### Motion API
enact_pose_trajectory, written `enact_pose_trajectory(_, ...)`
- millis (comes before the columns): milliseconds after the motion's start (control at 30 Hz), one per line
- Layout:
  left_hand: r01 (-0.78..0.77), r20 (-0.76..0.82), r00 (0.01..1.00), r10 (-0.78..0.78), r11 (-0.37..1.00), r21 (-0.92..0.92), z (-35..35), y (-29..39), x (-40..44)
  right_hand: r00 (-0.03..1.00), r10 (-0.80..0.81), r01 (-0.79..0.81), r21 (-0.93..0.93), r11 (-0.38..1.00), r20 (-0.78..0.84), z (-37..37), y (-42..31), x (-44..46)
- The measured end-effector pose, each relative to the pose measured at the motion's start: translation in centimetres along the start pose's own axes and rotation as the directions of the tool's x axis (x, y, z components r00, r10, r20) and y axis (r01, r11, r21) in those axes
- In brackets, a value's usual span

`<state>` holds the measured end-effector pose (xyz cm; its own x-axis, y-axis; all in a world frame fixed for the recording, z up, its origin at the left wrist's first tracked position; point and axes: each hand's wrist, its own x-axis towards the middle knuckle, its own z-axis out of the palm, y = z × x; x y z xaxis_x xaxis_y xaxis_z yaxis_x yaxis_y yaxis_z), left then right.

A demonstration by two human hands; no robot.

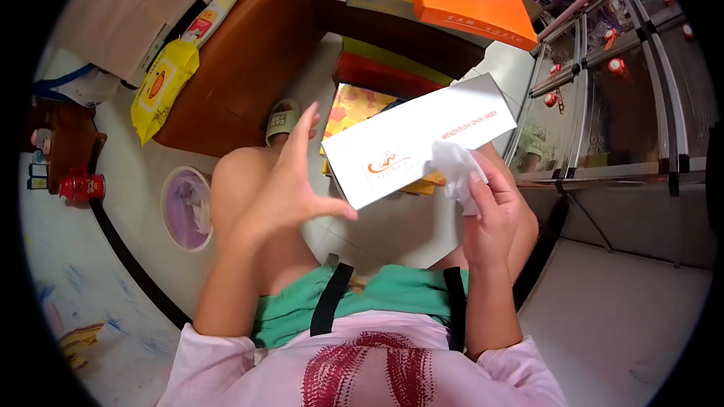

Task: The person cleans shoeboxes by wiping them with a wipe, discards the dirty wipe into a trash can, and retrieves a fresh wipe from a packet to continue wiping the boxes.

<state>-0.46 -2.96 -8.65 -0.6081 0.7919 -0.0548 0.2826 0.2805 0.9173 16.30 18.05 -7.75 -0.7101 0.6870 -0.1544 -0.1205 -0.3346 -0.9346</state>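
A white shoe box with orange print lies at a slant in front of me, above my knees. My left hand is open at the box's left end, thumb and fingers spread wide. The thumb tip is close by the lower left corner; I cannot tell if it touches. Over the box's right half, my right hand pinches a crumpled white tissue, which hangs against the printed face. What supports the box from below is hidden.
Beyond the box are a patterned yellow box, a dark bench and an orange box. A yellow wipes packet lies on the brown wooden furniture. A waste bin stands left of my knee; a glass-doored cabinet is at right.
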Motion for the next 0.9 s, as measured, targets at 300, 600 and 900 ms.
enact_pose_trajectory(300,0.203,-0.244,0.957,-0.155,0.961,0.185,4.0,-0.7,-1.0,0.995,0.075,-0.074,-0.022,0.997,0.07,3.5,0.8,0.1)
enact_pose_trajectory(600,0.119,-0.157,0.981,-0.111,0.992,0.044,1.8,-1.1,-0.1,0.657,-0.184,0.754,-0.629,0.188,0.731,5.8,1.1,-2.1)
enact_pose_trajectory(900,0.042,-0.186,0.982,-0.039,0.999,0.011,2.0,-2.3,0.1,0.641,-0.061,0.766,-0.633,0.116,0.765,6.0,3.1,-2.1)
